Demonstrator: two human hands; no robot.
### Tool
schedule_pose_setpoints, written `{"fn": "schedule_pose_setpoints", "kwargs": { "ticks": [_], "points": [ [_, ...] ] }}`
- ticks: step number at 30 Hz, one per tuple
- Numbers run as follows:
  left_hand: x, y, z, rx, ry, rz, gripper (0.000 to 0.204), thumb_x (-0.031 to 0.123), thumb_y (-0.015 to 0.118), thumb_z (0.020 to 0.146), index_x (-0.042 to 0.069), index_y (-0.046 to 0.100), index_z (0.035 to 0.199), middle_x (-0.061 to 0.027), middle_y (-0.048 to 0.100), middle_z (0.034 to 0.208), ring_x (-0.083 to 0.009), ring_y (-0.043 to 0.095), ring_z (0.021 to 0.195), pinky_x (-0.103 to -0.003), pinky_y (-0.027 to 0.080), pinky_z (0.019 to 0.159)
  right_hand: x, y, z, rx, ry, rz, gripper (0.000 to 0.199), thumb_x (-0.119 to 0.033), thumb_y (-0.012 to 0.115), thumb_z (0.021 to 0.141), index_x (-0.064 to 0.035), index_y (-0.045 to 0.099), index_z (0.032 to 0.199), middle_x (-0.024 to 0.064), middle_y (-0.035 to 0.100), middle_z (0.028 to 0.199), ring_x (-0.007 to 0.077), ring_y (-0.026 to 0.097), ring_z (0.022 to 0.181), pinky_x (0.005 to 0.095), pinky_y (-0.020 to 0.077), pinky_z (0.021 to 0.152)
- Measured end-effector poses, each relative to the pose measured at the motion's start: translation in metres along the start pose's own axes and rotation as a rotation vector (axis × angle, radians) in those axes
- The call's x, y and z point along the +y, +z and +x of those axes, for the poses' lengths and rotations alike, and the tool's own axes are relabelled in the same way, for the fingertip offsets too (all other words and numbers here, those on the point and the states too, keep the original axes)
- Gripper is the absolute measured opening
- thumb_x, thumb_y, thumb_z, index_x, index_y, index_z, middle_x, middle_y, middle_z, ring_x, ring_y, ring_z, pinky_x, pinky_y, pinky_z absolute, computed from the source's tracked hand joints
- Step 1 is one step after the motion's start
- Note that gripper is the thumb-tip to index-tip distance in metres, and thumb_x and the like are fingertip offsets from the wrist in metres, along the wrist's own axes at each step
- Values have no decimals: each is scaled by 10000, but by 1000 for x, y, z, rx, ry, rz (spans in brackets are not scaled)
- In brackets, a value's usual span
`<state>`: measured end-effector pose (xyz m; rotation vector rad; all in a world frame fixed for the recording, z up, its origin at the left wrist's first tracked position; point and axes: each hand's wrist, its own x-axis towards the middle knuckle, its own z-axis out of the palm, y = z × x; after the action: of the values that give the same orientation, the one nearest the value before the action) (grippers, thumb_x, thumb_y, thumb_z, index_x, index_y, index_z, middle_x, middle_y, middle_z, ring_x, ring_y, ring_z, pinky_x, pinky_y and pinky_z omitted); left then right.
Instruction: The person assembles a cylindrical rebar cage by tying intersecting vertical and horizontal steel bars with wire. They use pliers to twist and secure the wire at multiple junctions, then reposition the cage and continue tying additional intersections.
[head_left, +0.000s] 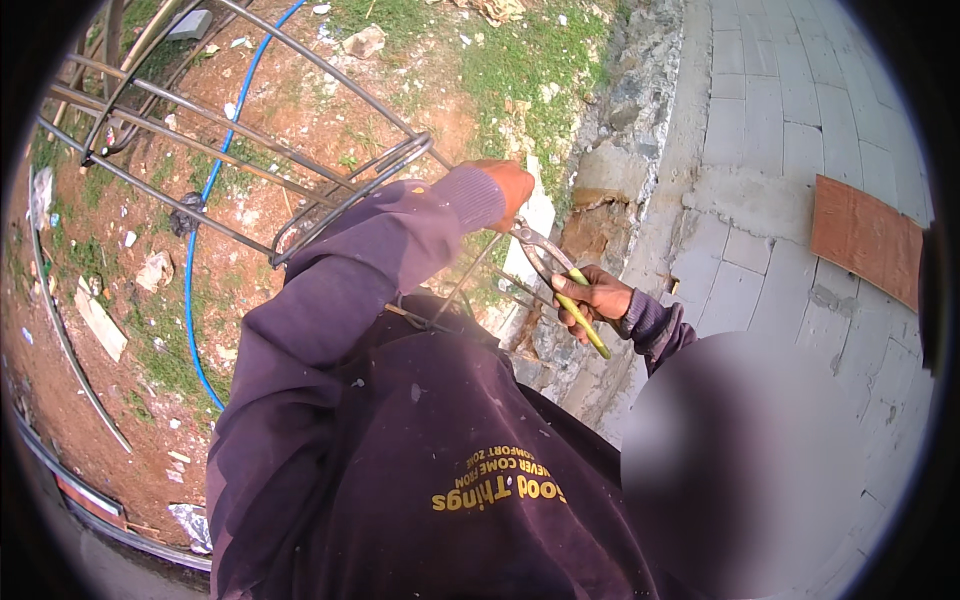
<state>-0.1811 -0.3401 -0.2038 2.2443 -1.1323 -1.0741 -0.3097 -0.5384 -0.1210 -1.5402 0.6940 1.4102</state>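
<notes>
Steel bars form a round rebar cage [250, 150] lying over red dirt. A co-worker in a purple top grips its end ring with a gloved hand [508, 188], while the bare hand [598, 297] is wrapped around yellow-handled pincers [555, 270] at a joint. The wearer's own hands are out of view, and I cannot tell how many joints are already tied.

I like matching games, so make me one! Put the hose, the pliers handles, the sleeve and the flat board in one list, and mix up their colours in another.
Things:
1 hose on the ground
2 pliers handles, in the right hand
3 sleeve
4 flat board on the paving

Colours:
A purple
B reddish brown
C blue
D yellow-green

Pairs: 1-C, 2-D, 3-A, 4-B
</notes>
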Motion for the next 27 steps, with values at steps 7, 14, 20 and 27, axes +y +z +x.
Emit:
{"fn": "schedule_pose_setpoints", "kwargs": {
  "ticks": [7,14,20,27],
  "points": [
    [3,-3,-4,69,-48,-15,225,125,724,793,63,703,1008,-113,705,1023,-254,698,952,-397,591,832,-1,-21,-24,622,-361,-1157,580,-325,749,817,-19,523,1255,165,658,918,327,658,868,499,507,771],
    [7,-10,-13,-19,-70,37,256,127,712,821,78,694,1071,-94,699,1100,-248,692,996,-370,587,865,-24,-39,-24,866,-728,-1868,468,-433,609,936,-34,568,1178,132,629,855,278,645,752,384,545,694],
    [4,-1,-8,78,-84,-39,336,165,761,771,66,670,1079,-109,694,1073,-260,682,999,-408,581,857,-26,-49,-17,6,59,-418,499,-480,688,894,7,579,879,103,603,593,184,612,457,329,509,404],
    [3,-6,-3,17,-89,118,346,234,725,809,62,683,1106,-110,710,1091,-263,688,1023,-415,561,899,-22,-19,-41,716,-465,-1549,563,-277,699,794,-21,466,1237,205,586,1021,389,616,940,449,503,797]
  ]
}}
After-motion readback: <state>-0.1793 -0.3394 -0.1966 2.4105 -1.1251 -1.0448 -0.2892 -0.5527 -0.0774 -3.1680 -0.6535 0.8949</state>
